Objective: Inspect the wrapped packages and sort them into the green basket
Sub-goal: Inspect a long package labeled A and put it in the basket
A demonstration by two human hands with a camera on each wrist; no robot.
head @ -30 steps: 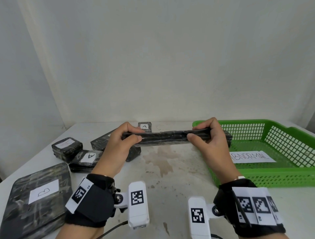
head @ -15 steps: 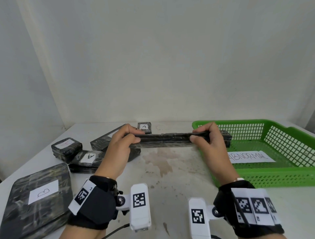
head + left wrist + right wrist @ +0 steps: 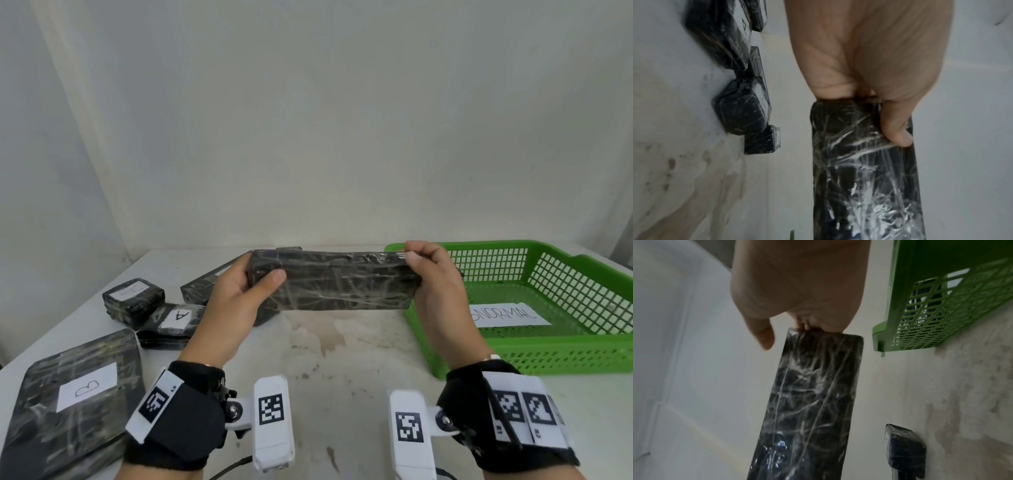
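The left hand's (image 3: 236, 291) fingers (image 3: 272, 278) curl round one short end of a long black package (image 3: 339, 284), thumb on the near face and the rest hidden behind it. The right hand (image 3: 435, 284) pinches the opposite end, fingers (image 3: 416, 248) hooked over the top edge. Between them the package hangs lengthwise above the desk (image 3: 335, 349), broad wrapped face tilted toward the wearer, with no label showing on that side.

This looks like the inspection step: the package is being turned so its faces can be checked. Its right end sits just beside the near-left corner of the green basket (image 3: 555, 356), which holds a paper sign (image 3: 510, 315) on its floor.

Other packages lie on the desk to the left: a flat one marked B (image 3: 73, 397), one marked A (image 3: 173, 322), a small box (image 3: 133, 296).

The next move likely calls for finishing the check, then carrying the package right over the rim and lowering it in, both grips kept firm since the wrap looks slick.
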